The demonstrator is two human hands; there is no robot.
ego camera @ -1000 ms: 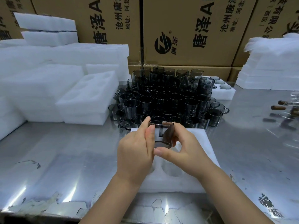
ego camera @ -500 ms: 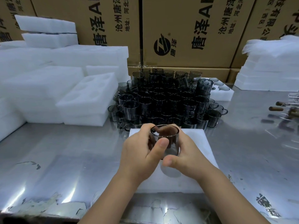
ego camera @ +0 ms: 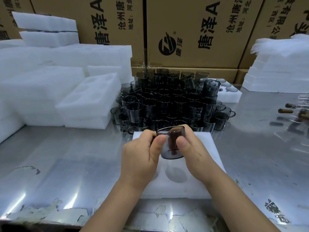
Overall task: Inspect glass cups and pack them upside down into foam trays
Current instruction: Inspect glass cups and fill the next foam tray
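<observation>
A smoky grey glass cup (ego camera: 171, 151) is held in the air between both hands, mouth up and tilted slightly away. My left hand (ego camera: 142, 153) grips its left side with thumb on the near wall. My right hand (ego camera: 192, 151) grips its right side, thumb on the near wall too. Below them lies a white foam tray (ego camera: 205, 148) with round pockets, one empty pocket (ego camera: 175, 174) showing between my wrists. A dense cluster of several more dark glass cups (ego camera: 168, 104) stands behind the tray.
Stacks of white foam trays (ego camera: 90, 101) fill the left, more foam (ego camera: 275, 69) at the far right. A foam tray holding cups (ego camera: 229, 94) sits behind the cluster. Cardboard boxes (ego camera: 192, 30) wall the back. Small brown items (ego camera: 291, 111) lie at the right edge of the steel table (ego camera: 66, 161).
The cup has been turned in my hands, from lying sideways to mouth up, and my thumbs have shifted on its near wall.
</observation>
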